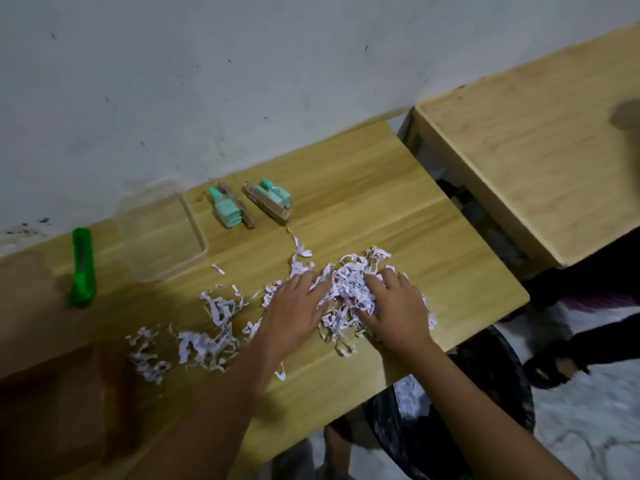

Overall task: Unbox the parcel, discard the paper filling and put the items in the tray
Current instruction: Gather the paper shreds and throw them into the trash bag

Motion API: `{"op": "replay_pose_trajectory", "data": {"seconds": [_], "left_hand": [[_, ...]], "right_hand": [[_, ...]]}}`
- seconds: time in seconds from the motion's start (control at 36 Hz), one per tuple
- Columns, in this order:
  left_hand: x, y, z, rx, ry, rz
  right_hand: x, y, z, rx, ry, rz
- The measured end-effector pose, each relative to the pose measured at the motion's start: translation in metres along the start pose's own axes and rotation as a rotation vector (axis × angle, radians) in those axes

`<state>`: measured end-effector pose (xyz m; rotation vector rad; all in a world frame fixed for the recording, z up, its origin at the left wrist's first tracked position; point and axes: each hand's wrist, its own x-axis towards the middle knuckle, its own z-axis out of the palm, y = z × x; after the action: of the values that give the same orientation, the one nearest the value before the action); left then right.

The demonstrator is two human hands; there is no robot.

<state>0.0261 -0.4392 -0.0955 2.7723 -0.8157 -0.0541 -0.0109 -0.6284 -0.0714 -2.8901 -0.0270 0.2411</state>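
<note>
Where crinkly paper shreds (349, 287) heap, left hand (294, 306) presses flat, right hand (398, 310) clutches them.

Here's my left hand (294, 308) and my right hand (398, 306), both bare. My forearms run bare all the way to the bottom edge, slightly blurred.

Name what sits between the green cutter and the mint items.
The clear plastic tray stands between the green cutter and mint items, per the head view.
</note>
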Motion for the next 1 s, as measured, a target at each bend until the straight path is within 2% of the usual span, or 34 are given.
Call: {"op": "replay_pose_trajectory", "data": {"seconds": [0.14, 0.19, 0.33, 0.5, 0.69, 0.81, 1.0], "left_hand": [[0.006, 0.016, -0.015, -0.021, -0.191, 0.004], [0.011, 0.025, -0.023, -0.042, -0.206, 0.007], [0.025, 0.061, -0.042, -0.145, -0.18, 0.142], [0.04, 0.144, -0.043, -0.206, -0.215, 0.347], [0.037, 0.253, -0.004, -0.271, -0.346, 0.472], [0.032, 0.291, 0.036, -0.305, -0.449, 0.459], [0.017, 0.303, 0.106, -0.431, -0.556, 0.275]], "right_hand": [[-0.003, -0.011, -0.014, 0.076, -0.048, 0.063], [-0.008, -0.01, -0.022, 0.105, -0.025, 0.114], [-0.042, 0.012, -0.05, 0.139, 0.089, 0.263], [-0.11, 0.065, -0.077, 0.12, 0.245, 0.482], [-0.204, 0.14, -0.061, 0.167, 0.303, 0.755], [-0.24, 0.171, -0.037, 0.317, 0.267, 0.853], [-0.252, 0.204, 0.012, 0.629, 0.184, 0.9]]}}
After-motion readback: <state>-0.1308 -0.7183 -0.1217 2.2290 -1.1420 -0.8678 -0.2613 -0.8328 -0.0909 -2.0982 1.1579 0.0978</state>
